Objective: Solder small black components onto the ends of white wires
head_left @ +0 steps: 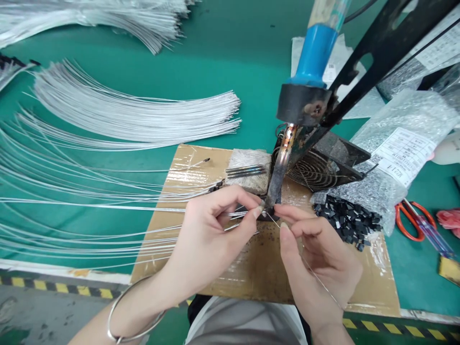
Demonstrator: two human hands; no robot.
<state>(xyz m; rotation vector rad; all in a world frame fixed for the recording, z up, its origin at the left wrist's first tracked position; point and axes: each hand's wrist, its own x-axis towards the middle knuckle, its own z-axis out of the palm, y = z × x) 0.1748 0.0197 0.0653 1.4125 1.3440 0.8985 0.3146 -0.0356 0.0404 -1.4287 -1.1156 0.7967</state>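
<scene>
My left hand [215, 235] pinches the end of a thin white wire [168, 209] between thumb and index finger, right beside the tip of the soldering iron [282, 160]. The iron has a blue handle and points down, clamped in a black metal stand [362, 62]. In my right hand [316, 249], a thin strand of solder wire [325, 286] is pinched between thumb and fingers. Its upper end reaches the iron tip by my left fingertips. Whatever small part is at the wire's end is hidden by my fingers.
Brown cardboard [251, 268] covers the work spot. A pad with metal rods [247, 175], a black fan [316, 165] and a pile of small black pieces [347, 218] surround the iron. White wire bundles [140, 115] lie left; orange-handled scissors [413, 225] lie right.
</scene>
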